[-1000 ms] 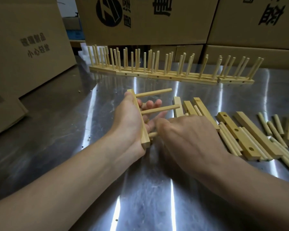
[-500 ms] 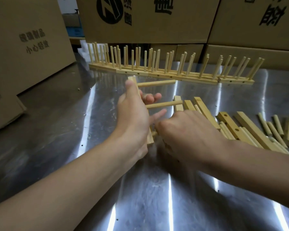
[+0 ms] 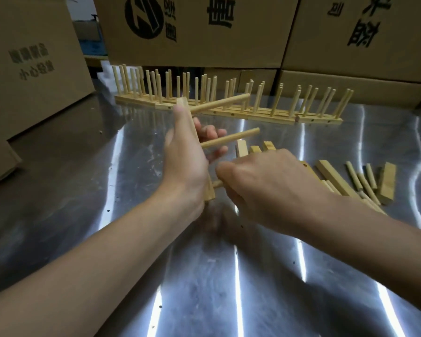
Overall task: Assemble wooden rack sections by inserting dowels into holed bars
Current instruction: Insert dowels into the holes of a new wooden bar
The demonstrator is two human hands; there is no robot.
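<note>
- Our left hand grips the holed bar, thumb up its near edge and fingers showing behind it. The bar stands nearly on end, leaning away from us.
- From the bar, the upper dowel and middle dowel jut rightward.
- At the bar's lower end a third dowel meets it squarely; how deep it sits, we cannot tell.
- Right of the bar, our right hand curls closed around that dowel.
</note>
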